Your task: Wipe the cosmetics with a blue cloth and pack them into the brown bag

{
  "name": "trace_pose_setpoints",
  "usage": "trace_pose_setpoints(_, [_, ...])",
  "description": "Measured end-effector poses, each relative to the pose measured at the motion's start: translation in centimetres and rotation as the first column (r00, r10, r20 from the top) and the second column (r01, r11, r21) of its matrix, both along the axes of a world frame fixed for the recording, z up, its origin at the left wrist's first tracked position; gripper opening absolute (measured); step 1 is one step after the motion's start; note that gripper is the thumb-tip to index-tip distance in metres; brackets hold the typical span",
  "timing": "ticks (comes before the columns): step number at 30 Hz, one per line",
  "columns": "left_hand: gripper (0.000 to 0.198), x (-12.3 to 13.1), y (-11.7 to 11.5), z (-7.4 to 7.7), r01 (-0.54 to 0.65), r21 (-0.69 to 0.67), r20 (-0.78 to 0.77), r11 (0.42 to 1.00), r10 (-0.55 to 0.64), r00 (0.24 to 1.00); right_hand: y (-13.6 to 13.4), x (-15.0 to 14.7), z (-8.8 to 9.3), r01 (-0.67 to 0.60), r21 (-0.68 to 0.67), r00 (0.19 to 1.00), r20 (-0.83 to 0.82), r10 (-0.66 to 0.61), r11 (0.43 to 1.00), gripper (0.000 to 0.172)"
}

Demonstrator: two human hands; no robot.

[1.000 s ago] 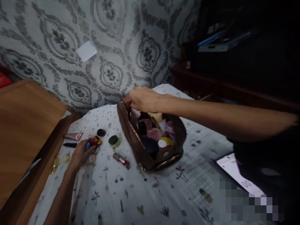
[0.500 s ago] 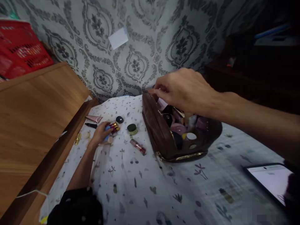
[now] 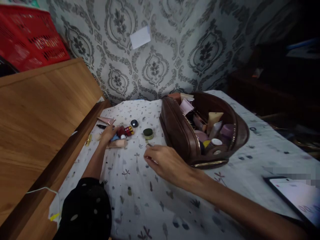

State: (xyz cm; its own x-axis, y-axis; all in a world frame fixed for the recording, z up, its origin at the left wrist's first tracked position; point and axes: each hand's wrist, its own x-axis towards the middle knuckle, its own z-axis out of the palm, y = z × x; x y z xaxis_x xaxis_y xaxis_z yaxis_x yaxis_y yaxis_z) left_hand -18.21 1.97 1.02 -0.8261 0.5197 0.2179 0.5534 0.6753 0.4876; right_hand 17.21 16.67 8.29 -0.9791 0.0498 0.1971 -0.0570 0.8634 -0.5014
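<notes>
My left hand (image 3: 108, 133) is low over the cosmetics on the left, its fingers bent beside a blue item (image 3: 115, 137); what they hold is hidden. Close by are a red jar with a gold lid (image 3: 129, 131) and a beige tube (image 3: 118, 143). My right hand (image 3: 162, 162) is closed over the lip gloss tube (image 3: 149, 145) on the sheet, and only the tube's end shows. To its upper right stands the open brown bag (image 3: 178, 133), full of cosmetics. A green jar (image 3: 148, 133) sits between the red jar and the bag.
A round black item (image 3: 134, 123), a pink tube (image 3: 107, 120), a black pen (image 3: 101, 126) and a gold tube (image 3: 88, 140) lie at the left. The wooden board (image 3: 50, 100) borders that side, with a red basket (image 3: 32, 36) behind. A phone (image 3: 295, 196) lies lower right.
My right hand has left the bag and come down left onto the lip gloss tube. The beige tube now shows at length beside my left hand. The view has shifted a little.
</notes>
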Motion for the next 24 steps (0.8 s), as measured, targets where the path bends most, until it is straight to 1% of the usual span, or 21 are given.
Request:
trace_pose_setpoints(2, [0.041, -0.3, 0.8, -0.1, -0.022, -0.036, 0.009, 0.999, 0.023, 1.000, -1.4, -0.7, -1.7, -0.032, -0.043, 0.997, 0.067, 0.035, 0.999, 0.021])
trace_pose_setpoints(5, [0.038, -0.7, 1.5, 0.0, -0.018, -0.062, 0.015, 0.998, 0.019, 1.000, -3.2, -1.5, -3.9, -0.044, -0.125, 0.990, 0.125, 0.060, 0.991, 0.019])
trace_pose_setpoints(8, [0.034, -0.9, 1.8, 0.1, 0.011, -0.053, 0.017, 0.999, -0.010, 1.000, -4.3, -1.9, -5.6, -0.027, -0.201, 0.988, 0.143, 0.057, 0.979, 0.019])
trace_pose_setpoints(10, [0.033, -0.9, 1.8, 0.0, 0.009, -0.032, 0.018, 0.999, -0.008, 1.000, -4.6, -1.9, -6.4, -0.008, -0.263, 0.992, 0.123, 0.042, 0.965, 0.020])
trace_pose_setpoints(12, [0.032, -0.6, 1.7, -0.1, -0.012, -0.001, 0.016, 1.000, 0.012, 1.000, -4.6, -1.7, -7.0, 0.021, -0.341, 0.996, 0.091, 0.011, 0.940, 0.021])
trace_pose_setpoints(15, [0.029, 0.0, 1.6, -0.2, -0.028, 0.060, 0.005, 0.998, 0.028, 1.000, -4.3, -1.3, -7.6, 0.065, -0.469, 0.998, 0.045, -0.050, 0.881, 0.021])
trace_pose_setpoints(18, [0.026, 0.7, 1.7, 0.0, -0.020, 0.124, -0.010, 0.992, 0.022, 1.000, -4.1, -1.1, -7.9, 0.067, -0.555, 0.997, 0.012, -0.073, 0.829, 0.019])
trace_pose_setpoints(20, [0.024, 1.3, 1.7, 0.3, -0.015, 0.165, -0.021, 0.986, 0.019, 1.000, -4.1, -1.1, -8.1, 0.065, -0.578, 0.997, 0.001, -0.079, 0.813, 0.019])
trace_pose_setpoints(24, [0.025, 2.9, 1.7, 1.0, 0.019, 0.235, -0.065, 0.972, -0.004, 0.998, -4.2, -1.3, -8.6, 0.074, -0.579, 0.995, -0.006, -0.095, 0.812, 0.019])
